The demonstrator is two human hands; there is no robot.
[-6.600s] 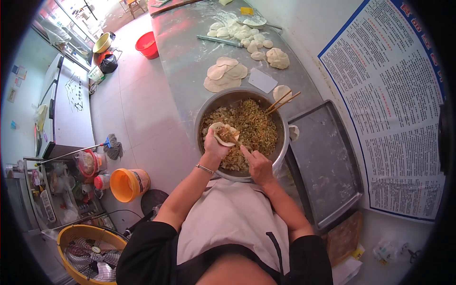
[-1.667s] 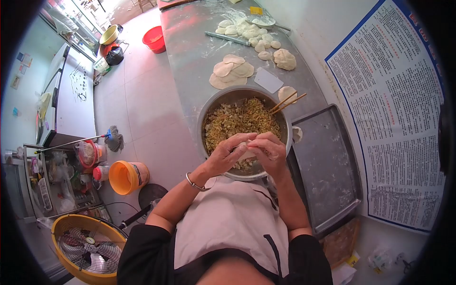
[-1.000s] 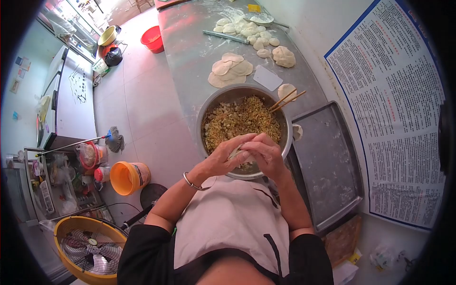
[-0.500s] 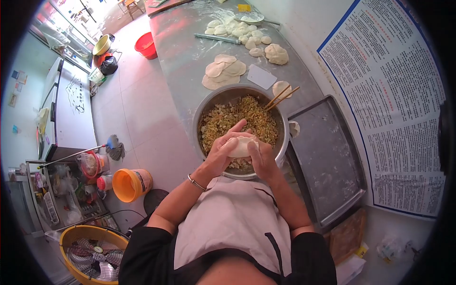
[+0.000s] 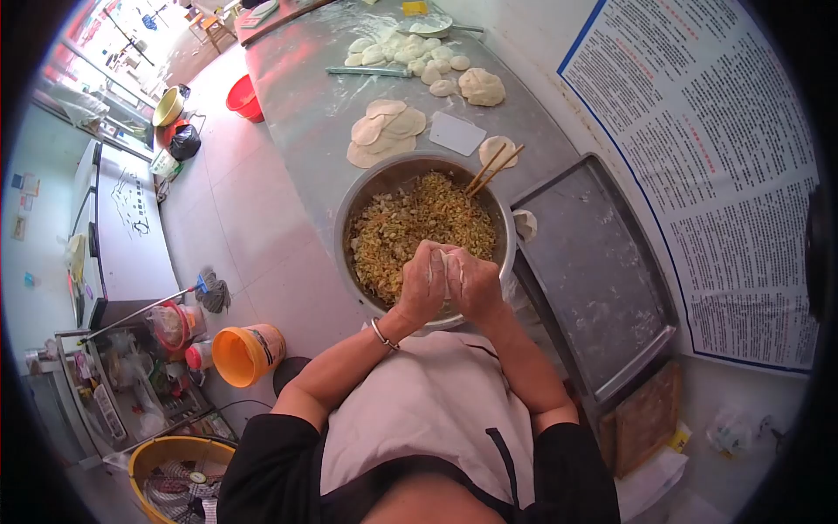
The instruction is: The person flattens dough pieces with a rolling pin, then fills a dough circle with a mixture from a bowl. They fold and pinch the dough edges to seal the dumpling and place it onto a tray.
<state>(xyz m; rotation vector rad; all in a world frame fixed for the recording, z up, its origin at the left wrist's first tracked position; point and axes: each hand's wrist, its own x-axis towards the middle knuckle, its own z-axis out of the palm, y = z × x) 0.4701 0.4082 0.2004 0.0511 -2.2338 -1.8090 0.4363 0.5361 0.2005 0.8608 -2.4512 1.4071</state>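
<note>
Pressed together over the near side of a metal bowl [image 5: 343, 229], my left hand [image 5: 424, 284] and my right hand [image 5: 474, 285] are closed around a filled dough dumpling [image 5: 449, 262]. Only a pale strip of its dough shows between the fingers and thumbs; the rest is hidden. Chopped filling [image 5: 417, 225] fills much of the bowl below. A pair of chopsticks [image 5: 494, 172] leans on the bowl's right rim. Just beyond the bowl lie a stack of flat dough wrappers [image 5: 386, 133], a white scraper [image 5: 456, 134] and a single wrapper [image 5: 497, 152].
A dark metal tray [image 5: 596, 271] lies right of the bowl, with a bit of dough [image 5: 525, 224] by its corner. Farther up the metal table [image 5: 301, 113] are dough pieces [image 5: 384, 50], a dough lump [image 5: 482, 86] and a rolling pin [image 5: 368, 72]. An orange bucket [image 5: 248, 354] stands on the floor.
My hands have closed in on the dumpling, covering most of its white dough, which showed plainly before. The surroundings have shifted slightly in view as my head moved.
</note>
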